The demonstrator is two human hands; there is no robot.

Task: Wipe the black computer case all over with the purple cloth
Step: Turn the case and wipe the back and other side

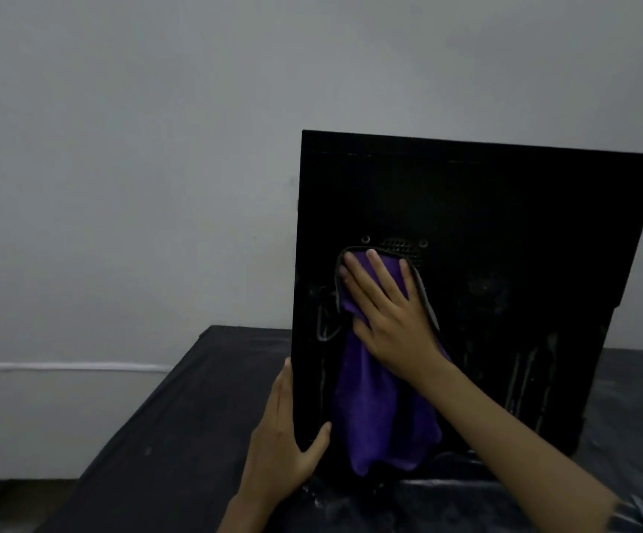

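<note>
Black computer case [504,225] upright on dark table [181,417], side panel facing the person. Right hand [393,317] flat, fingers straight and spread, pressing purple cloth [381,417] on the panel just below the vent holes [400,246]; the cloth's lower part hangs loose. Left hand [277,436] grips the case's left edge, thumb on the panel, fingers hidden behind.
</note>
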